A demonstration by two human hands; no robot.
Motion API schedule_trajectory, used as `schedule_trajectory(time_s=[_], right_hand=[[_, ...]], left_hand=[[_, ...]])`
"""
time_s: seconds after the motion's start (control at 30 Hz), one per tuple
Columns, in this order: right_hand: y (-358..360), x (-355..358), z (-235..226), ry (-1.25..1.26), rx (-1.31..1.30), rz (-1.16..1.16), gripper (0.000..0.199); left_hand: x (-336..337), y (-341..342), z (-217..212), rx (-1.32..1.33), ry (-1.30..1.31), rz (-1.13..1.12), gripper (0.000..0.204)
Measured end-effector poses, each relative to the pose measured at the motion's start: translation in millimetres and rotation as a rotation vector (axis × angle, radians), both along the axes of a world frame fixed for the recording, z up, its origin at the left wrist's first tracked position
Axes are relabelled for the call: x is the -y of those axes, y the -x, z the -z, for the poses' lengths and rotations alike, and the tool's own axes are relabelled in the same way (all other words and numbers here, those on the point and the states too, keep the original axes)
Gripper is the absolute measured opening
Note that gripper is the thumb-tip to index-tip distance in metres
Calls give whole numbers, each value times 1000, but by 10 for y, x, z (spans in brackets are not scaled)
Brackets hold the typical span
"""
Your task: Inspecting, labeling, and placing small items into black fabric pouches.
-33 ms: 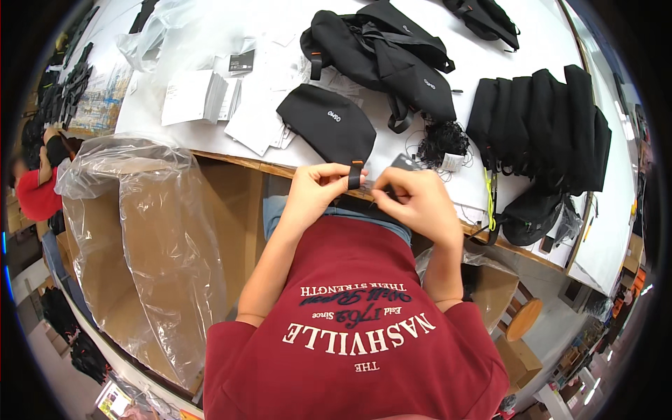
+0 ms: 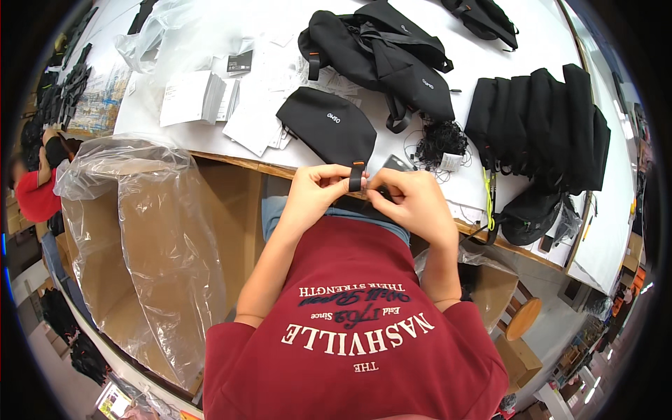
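A black fabric pouch (image 2: 325, 122) with white lettering lies on the white table in front of me. From its near end hangs a short black strap loop (image 2: 355, 178) with an orange tab, and my left hand (image 2: 318, 192) pinches this loop at the table edge. My right hand (image 2: 409, 199) is close beside it, thumb and forefinger pinched together near the loop. What those fingertips hold, if anything, is too small to make out. Just beyond the right hand lies a dark tag (image 2: 397, 163), partly covered by the fingers. A tangle of thin black cords (image 2: 441, 143) sits farther right.
More black bags (image 2: 378, 59) are heaped beyond the pouch. Stacks of white cards (image 2: 189, 98) stand at left, and a row of black pouches (image 2: 535, 129) at right. A plastic-lined cardboard box (image 2: 140, 245) is below the table's left edge. Another person in red (image 2: 38, 192) is far left.
My right hand has shifted slightly left, its fingertips now nearer the strap loop. The left hand keeps its pinch on the loop.
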State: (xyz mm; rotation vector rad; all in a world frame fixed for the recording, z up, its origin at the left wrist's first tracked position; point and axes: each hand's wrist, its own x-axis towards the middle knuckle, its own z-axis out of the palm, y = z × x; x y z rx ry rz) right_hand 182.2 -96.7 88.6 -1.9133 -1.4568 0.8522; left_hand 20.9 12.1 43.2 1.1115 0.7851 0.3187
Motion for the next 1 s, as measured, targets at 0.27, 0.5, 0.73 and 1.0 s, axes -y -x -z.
schedule_trajectory(time_s=[0.27,0.5,0.73,1.0], right_hand=[[70,21,98,22,-117,125,8],[-37,126,141,-554,-1083,360,15],[17,149,131,-550,-1136,320,12],[219,88,36,-488,-869,222,12]], left_hand=[[111,32,-63,-9,-296,-93,11],[201,76,-309,151,-493,-429,5],[253,89,-478,224,-213,-210,4],[232,47,-517,155,-432,34,1]])
